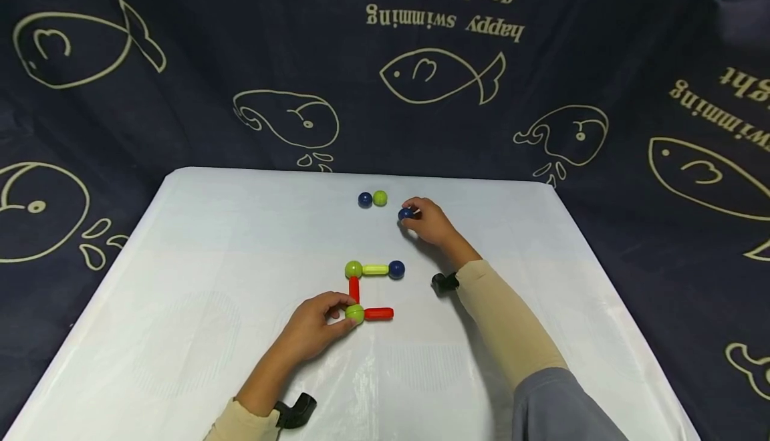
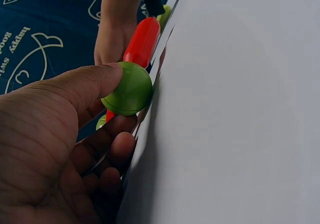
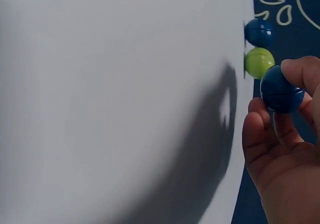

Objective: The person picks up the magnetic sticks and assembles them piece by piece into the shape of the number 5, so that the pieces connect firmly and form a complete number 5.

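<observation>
My left hand (image 1: 317, 324) pinches a green ball (image 1: 355, 313) at the near corner of a small joined frame. From that ball one red rod (image 1: 379, 314) points right and another red rod (image 1: 354, 289) runs away to a second green ball (image 1: 353, 269). A yellow-green rod (image 1: 375, 270) links the second ball to a blue ball (image 1: 396, 269). Farther back, my right hand (image 1: 430, 222) grips a separate blue ball (image 3: 281, 89) between thumb and fingers. In the left wrist view, the thumb presses on the near green ball (image 2: 128, 88).
Near the far edge of the white table (image 1: 252, 227), a loose blue ball (image 1: 365, 200) and a green ball (image 1: 380, 198) sit side by side. A dark cloth (image 1: 198, 113) printed with fish hangs behind. Each wrist carries a black camera mount (image 1: 445, 283).
</observation>
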`<state>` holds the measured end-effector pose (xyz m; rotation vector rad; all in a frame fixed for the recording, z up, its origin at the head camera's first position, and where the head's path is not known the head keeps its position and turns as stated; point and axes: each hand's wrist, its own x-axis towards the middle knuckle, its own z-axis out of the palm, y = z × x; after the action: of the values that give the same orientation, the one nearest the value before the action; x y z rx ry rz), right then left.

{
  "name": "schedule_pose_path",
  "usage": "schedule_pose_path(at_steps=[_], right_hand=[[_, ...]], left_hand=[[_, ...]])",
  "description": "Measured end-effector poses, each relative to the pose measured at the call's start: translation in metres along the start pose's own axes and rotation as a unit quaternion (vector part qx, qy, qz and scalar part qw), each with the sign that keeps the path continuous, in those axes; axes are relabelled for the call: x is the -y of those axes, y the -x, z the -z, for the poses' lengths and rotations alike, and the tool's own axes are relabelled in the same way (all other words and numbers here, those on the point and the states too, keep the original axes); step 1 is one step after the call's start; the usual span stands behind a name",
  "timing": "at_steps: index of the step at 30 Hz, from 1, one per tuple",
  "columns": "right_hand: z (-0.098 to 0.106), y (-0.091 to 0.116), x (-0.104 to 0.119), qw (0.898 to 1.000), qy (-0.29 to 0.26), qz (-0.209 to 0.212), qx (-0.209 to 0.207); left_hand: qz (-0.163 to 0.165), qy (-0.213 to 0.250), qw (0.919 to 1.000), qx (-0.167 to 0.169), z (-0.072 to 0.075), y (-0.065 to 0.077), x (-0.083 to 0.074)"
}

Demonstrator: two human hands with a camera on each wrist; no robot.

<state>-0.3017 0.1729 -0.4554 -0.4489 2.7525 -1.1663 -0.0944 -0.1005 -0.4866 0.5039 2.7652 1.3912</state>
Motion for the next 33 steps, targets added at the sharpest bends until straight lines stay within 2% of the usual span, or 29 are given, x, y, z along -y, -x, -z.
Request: schedule_pose_path(at_steps=[10, 22, 33], right_hand=[[0.003, 0.037, -0.001, 1.000, -0.019, 0.000, -0.009], [0.001, 0.083, 0.004, 0.999, -0.044, 0.019, -0.023], [-0.006, 0.124, 0.006, 0.998, -0.048, 0.035, 0.005]], left_hand=[[0.013, 0.000, 0.9999, 0.010, 0.001, 0.000, 0.000], [0.001, 0.002, 1.0000, 0.001, 0.000, 0.000, 0.000], [0.004, -0.001, 1.0000, 0.005, -0.001, -0.001, 0.001]])
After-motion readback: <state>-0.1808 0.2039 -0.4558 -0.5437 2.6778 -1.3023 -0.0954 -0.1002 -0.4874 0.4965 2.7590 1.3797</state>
